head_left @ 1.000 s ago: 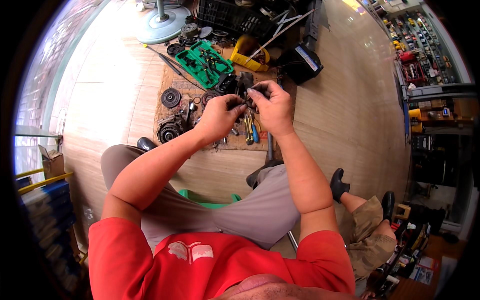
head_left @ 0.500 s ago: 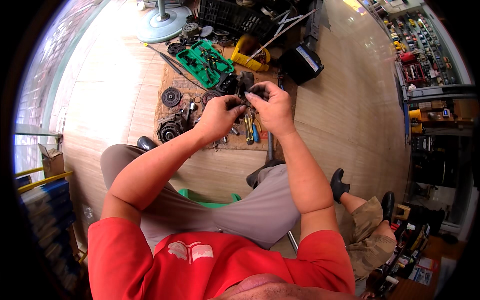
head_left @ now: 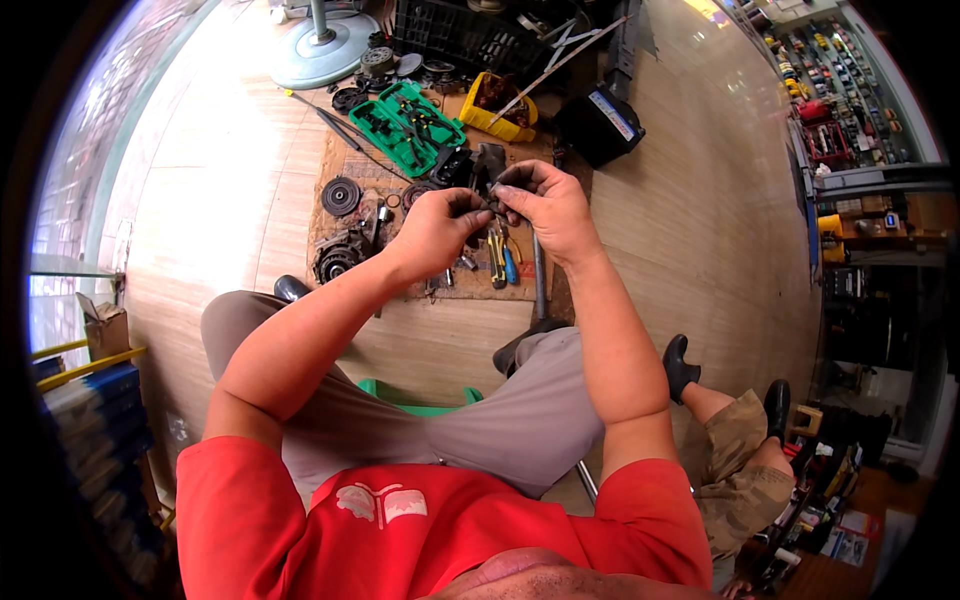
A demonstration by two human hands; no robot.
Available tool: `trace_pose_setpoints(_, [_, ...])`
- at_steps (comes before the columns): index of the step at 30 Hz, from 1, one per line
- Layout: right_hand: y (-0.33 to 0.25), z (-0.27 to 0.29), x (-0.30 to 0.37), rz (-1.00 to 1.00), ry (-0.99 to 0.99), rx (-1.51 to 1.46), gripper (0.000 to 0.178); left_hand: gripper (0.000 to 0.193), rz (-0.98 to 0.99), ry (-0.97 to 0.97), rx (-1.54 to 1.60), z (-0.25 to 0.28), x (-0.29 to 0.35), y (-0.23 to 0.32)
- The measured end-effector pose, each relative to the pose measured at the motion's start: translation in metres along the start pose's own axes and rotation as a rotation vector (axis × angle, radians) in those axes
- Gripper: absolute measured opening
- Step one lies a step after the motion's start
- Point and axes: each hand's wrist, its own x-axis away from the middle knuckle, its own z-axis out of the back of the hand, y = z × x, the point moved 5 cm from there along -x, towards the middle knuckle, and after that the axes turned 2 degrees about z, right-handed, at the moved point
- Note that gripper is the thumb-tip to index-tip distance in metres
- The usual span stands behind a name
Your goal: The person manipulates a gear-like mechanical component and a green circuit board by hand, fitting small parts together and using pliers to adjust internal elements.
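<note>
My left hand (head_left: 440, 229) and my right hand (head_left: 549, 209) are held close together above the cardboard mat, fingertips almost meeting. Each has thumb and fingers pinched. Between them is something small and dark, too small to name. Below the hands lie pliers with yellow handles (head_left: 496, 256) and a blue-handled screwdriver (head_left: 510, 266). To the left of my left hand sit a round, dark machine part (head_left: 338, 262) and a grooved pulley (head_left: 341, 196). Beyond the hands an opened green tool case (head_left: 408, 128) holds black pieces.
A black battery (head_left: 601, 126) stands right of a yellow bin (head_left: 499, 106) with parts in it. A black crate (head_left: 470, 40) and a round stand base (head_left: 320, 50) are at the back. Another person's legs (head_left: 735, 440) show at right. Blue boxes (head_left: 98, 420) stack at left.
My right hand's fingers have shifted slightly, and its wrist has moved a little to the right. My left hand stays nearly in place. The view has shifted slightly.
</note>
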Motion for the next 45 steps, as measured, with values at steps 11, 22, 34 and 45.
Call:
trace_pose_setpoints(11, [0.003,-0.003,-0.002,-0.025,-0.066,-0.264,0.009,0.013,-0.035,-0.032,-0.036,0.001,0.001,0.006])
trace_pose_setpoints(22, [-0.004,0.010,-0.005,0.067,0.100,-0.373,0.005,0.014,0.007,-0.064,-0.023,-0.001,0.004,0.002])
trace_pose_setpoints(34, [0.016,-0.001,0.000,0.103,0.049,0.365,0.030,0.017,0.059,0.139,0.481,0.035,-0.014,0.004])
trace_pose_setpoints(45, [-0.007,-0.009,0.009,0.410,0.018,1.013,0.037,0.018,-0.051,0.240,0.605,0.067,-0.021,0.015])
